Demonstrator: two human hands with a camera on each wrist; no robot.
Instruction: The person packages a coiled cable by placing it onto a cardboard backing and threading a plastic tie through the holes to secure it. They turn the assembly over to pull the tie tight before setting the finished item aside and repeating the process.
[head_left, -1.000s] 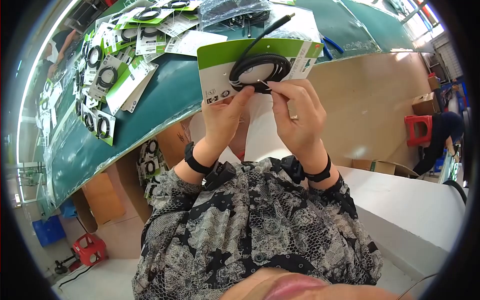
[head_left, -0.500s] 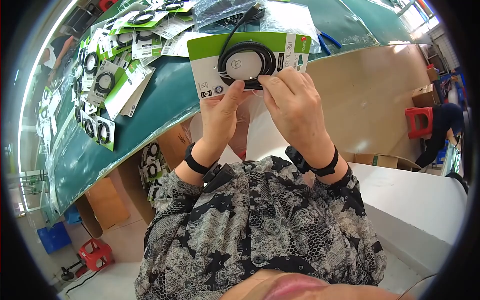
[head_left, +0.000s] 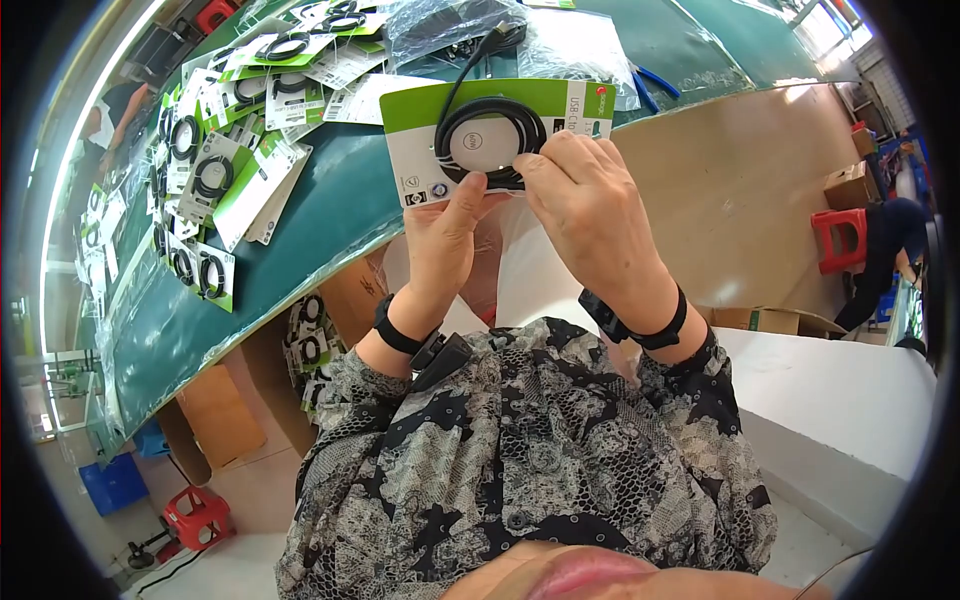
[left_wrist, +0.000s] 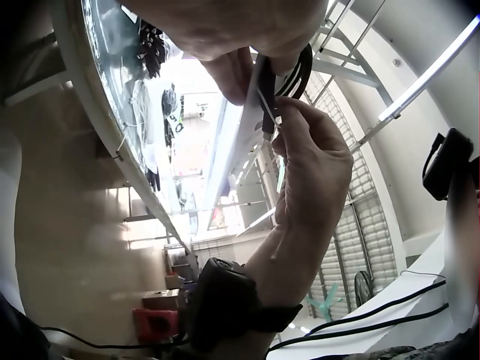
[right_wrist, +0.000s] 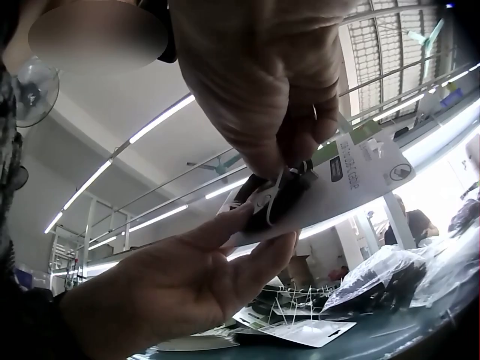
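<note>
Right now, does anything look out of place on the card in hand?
The coiled black cable on the green-and-white cardboard card has one loose end sticking up past the card's top edge, outside the coil. Nothing looks damaged.

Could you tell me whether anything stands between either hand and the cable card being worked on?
Nothing visible does. The left hand holds the cable card by its lower edge, thumb on the front. The right hand pinches a thin white tie at the bottom of the coiled black cable.
</note>
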